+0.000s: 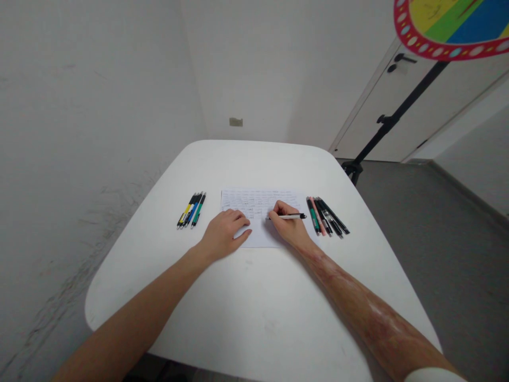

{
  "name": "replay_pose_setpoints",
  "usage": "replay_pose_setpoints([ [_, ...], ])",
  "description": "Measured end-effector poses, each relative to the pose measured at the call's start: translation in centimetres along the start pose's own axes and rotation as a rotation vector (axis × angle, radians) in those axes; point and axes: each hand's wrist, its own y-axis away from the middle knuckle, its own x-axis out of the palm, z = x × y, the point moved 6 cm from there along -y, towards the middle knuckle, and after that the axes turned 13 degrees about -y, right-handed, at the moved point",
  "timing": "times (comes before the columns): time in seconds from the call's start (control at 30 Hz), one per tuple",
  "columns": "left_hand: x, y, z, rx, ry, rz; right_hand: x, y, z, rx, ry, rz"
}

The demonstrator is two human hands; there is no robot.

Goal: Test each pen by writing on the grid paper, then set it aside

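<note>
Head view: colored pens (191, 210) left and dark pens (326, 216) right of the sheet (258, 204) on the bench (254, 302); my right hand (288, 227) has its grip clasped on a white pen (292, 216) over the sheet, left hand (223, 234) released, palm down on its edge

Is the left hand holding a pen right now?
No, the left hand rests flat on the paper; only the right hand grips a pen.

We saw bare table (258, 164) beyond the sheet of paper (258, 200) and a wide bare stretch on its near side. Left of the paper the left pens (192, 210) lay in the way, right of it the right pens (326, 216), both a little apart from it.
</note>
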Motion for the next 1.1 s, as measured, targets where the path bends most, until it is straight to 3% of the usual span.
replay_pose_setpoints([
  [1.1,0.0,0.04,-0.05,0.002,-0.003,0.002,-0.16,0.04,-0.1,-0.005,0.01,-0.029],
])
